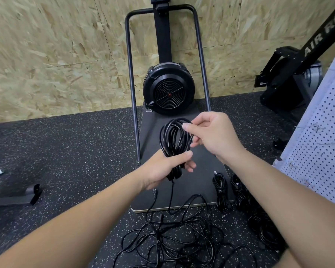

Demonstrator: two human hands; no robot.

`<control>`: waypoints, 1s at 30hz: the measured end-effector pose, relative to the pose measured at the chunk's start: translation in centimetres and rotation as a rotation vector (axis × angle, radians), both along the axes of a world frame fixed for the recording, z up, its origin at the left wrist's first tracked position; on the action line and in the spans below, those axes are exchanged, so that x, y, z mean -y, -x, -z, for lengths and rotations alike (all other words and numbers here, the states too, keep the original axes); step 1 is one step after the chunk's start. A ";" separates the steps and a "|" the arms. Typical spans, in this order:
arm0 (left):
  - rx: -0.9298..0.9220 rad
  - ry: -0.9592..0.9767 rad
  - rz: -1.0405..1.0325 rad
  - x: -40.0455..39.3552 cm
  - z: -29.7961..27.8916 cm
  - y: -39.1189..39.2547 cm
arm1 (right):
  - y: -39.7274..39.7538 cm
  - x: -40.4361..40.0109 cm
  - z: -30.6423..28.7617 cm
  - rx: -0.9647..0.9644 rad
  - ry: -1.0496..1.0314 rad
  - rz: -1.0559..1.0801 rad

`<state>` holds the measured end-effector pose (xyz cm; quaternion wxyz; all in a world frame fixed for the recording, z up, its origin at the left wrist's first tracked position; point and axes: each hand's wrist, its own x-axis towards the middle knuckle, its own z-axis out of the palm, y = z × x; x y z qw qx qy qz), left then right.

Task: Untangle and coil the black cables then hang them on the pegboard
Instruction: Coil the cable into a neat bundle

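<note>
pegboard (321,132): cut off at right edge | tangled cables (172,240): cut off at bottom edge

— Where's the coil (172,138)?
— Upright, black, several loops, held up off the floor.
— And the others?
— A loose tangle (172,235) on the floor below; tied bundles (221,190) beside it, near the white pegboard (317,147).

Fan machine (168,91) against chipboard wall (56,55)
</note>
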<state>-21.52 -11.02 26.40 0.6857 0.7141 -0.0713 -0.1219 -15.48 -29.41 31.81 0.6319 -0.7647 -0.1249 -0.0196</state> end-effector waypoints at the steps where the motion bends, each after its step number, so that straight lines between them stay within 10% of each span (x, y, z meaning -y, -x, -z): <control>1: 0.002 -0.025 -0.008 0.0 -0.1 0.1 | 0.1 0.0 0.0 0.083 0.101 0.026; 6: 0.003 -0.129 0.057 0.3 0.3 0.3 | 0.1 -0.2 0.1 0.498 0.635 0.177; 10: 0.078 -0.139 0.044 0.0 0.2 0.2 | 0.5 -0.6 -0.5 0.301 0.744 0.025; 17: 0.212 -0.398 0.086 -0.2 0.9 0.1 | -0.5 -0.7 1.4 -0.292 0.147 -0.148; 30: 0.022 -0.233 0.301 -0.1 -1.3 0.2 | 0.6 0.8 -0.5 -0.383 -0.374 -0.621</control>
